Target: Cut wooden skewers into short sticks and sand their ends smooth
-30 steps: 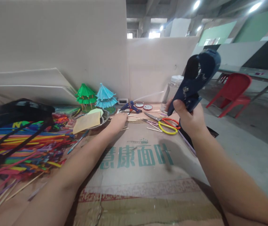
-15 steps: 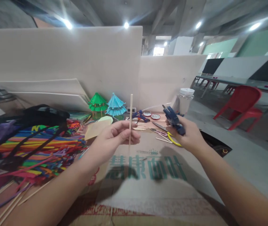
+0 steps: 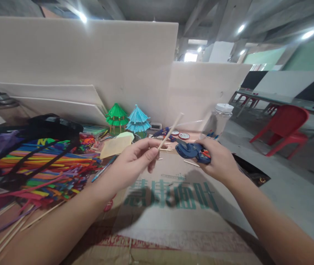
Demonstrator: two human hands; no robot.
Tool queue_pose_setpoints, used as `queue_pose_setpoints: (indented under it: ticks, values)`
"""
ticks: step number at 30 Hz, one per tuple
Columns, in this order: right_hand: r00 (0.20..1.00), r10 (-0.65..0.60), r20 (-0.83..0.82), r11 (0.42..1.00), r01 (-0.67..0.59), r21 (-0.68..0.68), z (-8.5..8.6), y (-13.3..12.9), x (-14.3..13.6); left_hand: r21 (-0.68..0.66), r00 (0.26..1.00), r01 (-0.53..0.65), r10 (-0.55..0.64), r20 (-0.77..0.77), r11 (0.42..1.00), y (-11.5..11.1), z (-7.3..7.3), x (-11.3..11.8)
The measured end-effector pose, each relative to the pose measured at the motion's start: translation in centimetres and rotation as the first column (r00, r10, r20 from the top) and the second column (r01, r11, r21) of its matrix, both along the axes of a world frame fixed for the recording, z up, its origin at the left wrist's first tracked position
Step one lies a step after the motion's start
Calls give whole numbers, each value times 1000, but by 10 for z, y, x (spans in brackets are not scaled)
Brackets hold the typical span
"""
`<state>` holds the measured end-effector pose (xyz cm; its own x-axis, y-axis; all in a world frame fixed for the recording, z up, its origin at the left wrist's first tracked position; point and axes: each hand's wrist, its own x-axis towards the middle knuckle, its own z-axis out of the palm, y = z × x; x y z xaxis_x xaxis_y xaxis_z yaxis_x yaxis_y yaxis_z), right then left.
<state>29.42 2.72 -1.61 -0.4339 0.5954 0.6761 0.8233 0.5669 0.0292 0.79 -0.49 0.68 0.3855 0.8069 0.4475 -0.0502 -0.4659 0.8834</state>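
A thin pale wooden stick (image 3: pixel 170 130) is pinched between the thumb and fingers of my left hand (image 3: pixel 139 156). It slants up to the right above the cardboard. My right hand (image 3: pixel 217 156) grips a blue hand cutter (image 3: pixel 191 151) with a short metal blade, its head pointing left. A gap separates the cutter from the stick. Behind my hands stand a green tiered paper-roof model (image 3: pixel 117 115) and a light blue one (image 3: pixel 137 118). A blue glue gun (image 3: pixel 161 131) lies past the stick, partly hidden.
Printed cardboard (image 3: pixel 168 224) covers the work surface. Colourful pipe cleaners (image 3: pixel 52 165) and a black bag (image 3: pixel 54 125) fill the left side. A clear jar with a white lid (image 3: pixel 219 119) stands at the back right. White boards (image 3: pixel 77 55) rise behind; a red chair (image 3: pixel 282 127) is at right.
The stick has gone from upright to slanting right. My right hand has turned the cutter from pointing up to pointing left, closer to the stick. The view has shifted slightly.
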Motion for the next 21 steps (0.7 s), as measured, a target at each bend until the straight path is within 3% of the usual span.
queue_pose_setpoints:
  ticks: [3, 9, 13, 21]
  values:
    - [999, 18, 30, 998, -19, 58, -3, 3, 0, 107, 987, -114, 125, -100, 988, 1, 0, -1]
    - [996, 64, 58, 995, -68, 71, -3, 3, -2, 67, 985, 15, -3, -173, 998, -5, -1, 0]
    - [995, 83, 54, 991, -88, 105, -3, 1, -1, 125, 959, -100, 129, -253, 987, -9, -2, 1]
    - [992, 109, 61, 969, -120, 218, -3, -1, 1, 358, 940, -85, 195, -281, 930, -10, 1, -5]
